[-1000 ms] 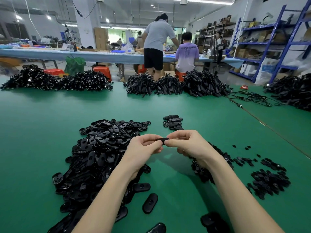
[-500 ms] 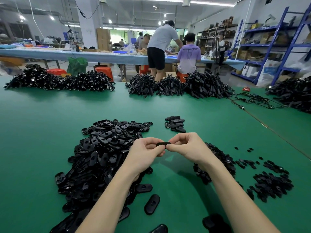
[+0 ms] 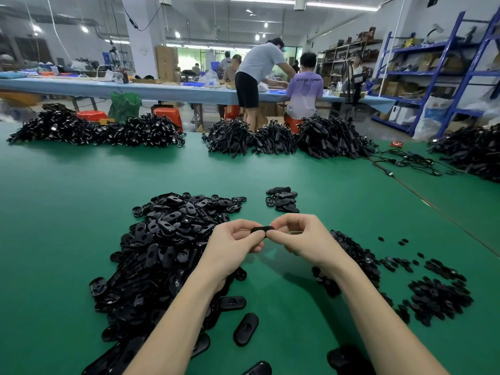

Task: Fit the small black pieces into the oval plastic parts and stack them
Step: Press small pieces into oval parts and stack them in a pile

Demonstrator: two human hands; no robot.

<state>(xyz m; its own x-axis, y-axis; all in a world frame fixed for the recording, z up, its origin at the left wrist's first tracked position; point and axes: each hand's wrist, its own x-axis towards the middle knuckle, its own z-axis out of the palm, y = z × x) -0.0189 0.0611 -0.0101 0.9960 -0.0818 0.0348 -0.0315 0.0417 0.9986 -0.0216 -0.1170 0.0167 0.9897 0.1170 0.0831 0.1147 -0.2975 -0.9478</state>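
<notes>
Step in hand: fitting. Left hand and right hand both pinch one oval part above the worktop. Loose ovals at 9 o'clock, small pieces at 4 o'clock. Next, likely: finished stack, 12 o'clock.

Black oval part pinched betw. both hands, level.

A: Any change in the hands?
B: Little. The left hand and right hand have eased slightly nearer over the green table, both still pinching the oval part.
A: The piles?
B: No shift seen.
</notes>
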